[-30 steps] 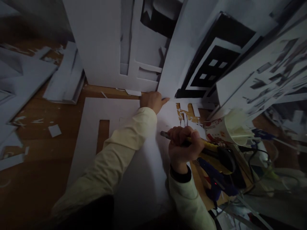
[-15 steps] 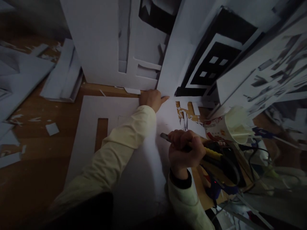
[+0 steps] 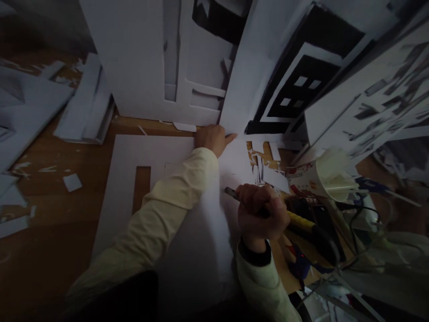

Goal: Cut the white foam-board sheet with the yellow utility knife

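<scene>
A large white board [image 3: 124, 156] lies on the wooden table, with a tall rectangular opening cut near its left side. My left hand [image 3: 211, 137] presses on the board's far edge, fingers spread with one pointing right. Lower and to the right, my right hand [image 3: 263, 212] is closed round a knife [image 3: 231, 193], whose grey tip points left above the board. Most of the knife's handle is hidden inside the fist. Beyond my left hand stands a white panel [image 3: 137, 67] with cut-out openings.
Right of it is a black panel [image 3: 301, 85] with small square windows. A paper cup [image 3: 308, 179] holding pale pieces stands at the right, near phones, a yellow-and-black tool [image 3: 301, 221] and cables. White offcuts [image 3: 73, 182] are scattered at the left.
My right hand has shifted slightly right and down with the knife. My left hand stays in place on the board.
</scene>
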A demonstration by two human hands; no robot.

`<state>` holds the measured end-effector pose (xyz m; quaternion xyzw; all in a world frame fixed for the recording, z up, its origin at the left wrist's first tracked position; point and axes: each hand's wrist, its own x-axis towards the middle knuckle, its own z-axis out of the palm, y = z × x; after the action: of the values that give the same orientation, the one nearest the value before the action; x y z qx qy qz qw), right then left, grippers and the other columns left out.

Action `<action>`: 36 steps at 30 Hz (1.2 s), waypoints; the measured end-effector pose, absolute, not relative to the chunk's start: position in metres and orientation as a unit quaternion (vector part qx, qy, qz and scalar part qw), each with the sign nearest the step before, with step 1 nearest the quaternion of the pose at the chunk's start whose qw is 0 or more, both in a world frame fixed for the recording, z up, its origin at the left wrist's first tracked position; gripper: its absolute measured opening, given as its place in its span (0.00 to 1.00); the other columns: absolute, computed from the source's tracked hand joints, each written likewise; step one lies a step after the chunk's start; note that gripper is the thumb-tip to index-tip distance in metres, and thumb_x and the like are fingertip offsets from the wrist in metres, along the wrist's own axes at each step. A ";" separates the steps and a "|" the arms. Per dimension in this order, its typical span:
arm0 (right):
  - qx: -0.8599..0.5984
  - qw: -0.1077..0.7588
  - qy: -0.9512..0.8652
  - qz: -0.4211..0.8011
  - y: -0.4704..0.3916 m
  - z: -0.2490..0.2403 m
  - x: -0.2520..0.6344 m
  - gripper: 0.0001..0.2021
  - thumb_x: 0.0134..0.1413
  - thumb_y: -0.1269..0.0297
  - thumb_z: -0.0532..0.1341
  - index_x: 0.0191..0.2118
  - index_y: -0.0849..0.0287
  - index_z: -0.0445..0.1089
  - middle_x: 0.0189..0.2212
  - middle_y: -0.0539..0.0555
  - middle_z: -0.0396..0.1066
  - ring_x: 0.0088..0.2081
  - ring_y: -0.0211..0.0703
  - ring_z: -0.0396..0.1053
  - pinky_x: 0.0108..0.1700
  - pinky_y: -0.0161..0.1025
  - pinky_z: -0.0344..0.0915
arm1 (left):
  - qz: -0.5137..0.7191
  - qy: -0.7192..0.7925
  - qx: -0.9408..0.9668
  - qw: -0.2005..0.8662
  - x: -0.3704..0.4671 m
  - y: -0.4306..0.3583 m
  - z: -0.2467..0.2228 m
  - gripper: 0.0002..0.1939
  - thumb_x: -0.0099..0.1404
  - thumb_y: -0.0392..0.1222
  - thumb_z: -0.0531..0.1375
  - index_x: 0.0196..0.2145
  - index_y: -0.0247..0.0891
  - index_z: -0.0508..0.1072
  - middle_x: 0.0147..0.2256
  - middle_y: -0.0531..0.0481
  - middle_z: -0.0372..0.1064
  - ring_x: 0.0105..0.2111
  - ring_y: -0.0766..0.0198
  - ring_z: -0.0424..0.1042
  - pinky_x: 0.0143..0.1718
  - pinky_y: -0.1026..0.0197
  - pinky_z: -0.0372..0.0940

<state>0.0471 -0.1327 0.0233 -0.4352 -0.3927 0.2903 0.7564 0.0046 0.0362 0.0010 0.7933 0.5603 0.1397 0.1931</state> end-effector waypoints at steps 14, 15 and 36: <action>-0.447 0.758 -0.364 0.305 -0.112 0.037 0.043 0.25 0.54 0.54 0.59 0.14 0.56 0.48 0.10 0.40 0.41 0.13 0.30 0.42 0.17 0.31 0.47 | 0.161 0.570 0.776 0.219 0.002 0.030 0.029 0.32 0.68 0.64 0.48 0.45 0.35 0.78 0.44 0.38 0.74 0.50 0.47 0.69 0.48 0.54 0.61; -0.439 0.763 -0.370 0.296 -0.114 0.039 0.043 0.24 0.54 0.54 0.58 0.14 0.56 0.48 0.10 0.40 0.40 0.13 0.30 0.42 0.17 0.31 0.48 | 0.169 0.566 0.777 0.216 0.002 0.029 0.034 0.32 0.69 0.65 0.48 0.45 0.35 0.78 0.43 0.38 0.74 0.50 0.48 0.69 0.48 0.55 0.61; -0.432 0.768 -0.402 0.247 -0.117 0.039 0.041 0.25 0.51 0.52 0.57 0.14 0.56 0.45 0.10 0.41 0.38 0.12 0.29 0.38 0.17 0.32 0.45 | 0.222 0.528 0.788 0.227 -0.001 0.012 0.075 0.31 0.69 0.65 0.48 0.49 0.38 0.75 0.44 0.39 0.73 0.49 0.47 0.68 0.48 0.53 0.59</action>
<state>0.0406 -0.1172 0.0388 -0.4318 -0.4023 0.2473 0.7685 -0.0011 0.0120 0.0753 0.7878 0.5281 0.2215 0.2267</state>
